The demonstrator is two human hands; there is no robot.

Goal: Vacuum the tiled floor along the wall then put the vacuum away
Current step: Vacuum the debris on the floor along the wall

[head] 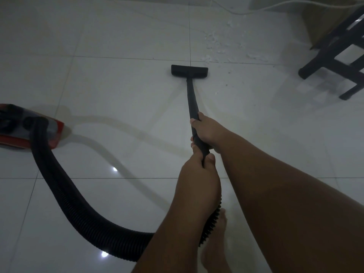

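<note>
Grip: right hand (pixel 206 131) curled round black wand (pixel 192 97), left hand (pixel 197 170) clenched on it just nearer | floor head (pixel 189 71) flat on tiles (pixel 118 95), white scraps (pixel 216 44) beyond, far right | red vacuum body (pixel 15 123) left, hose (pixel 65 186) looping near.

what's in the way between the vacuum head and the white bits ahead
Nothing visible. Bare tile separates the vacuum head from the white bits, which begin just beyond it to the right. The black stool stands further right, off that path.
</note>
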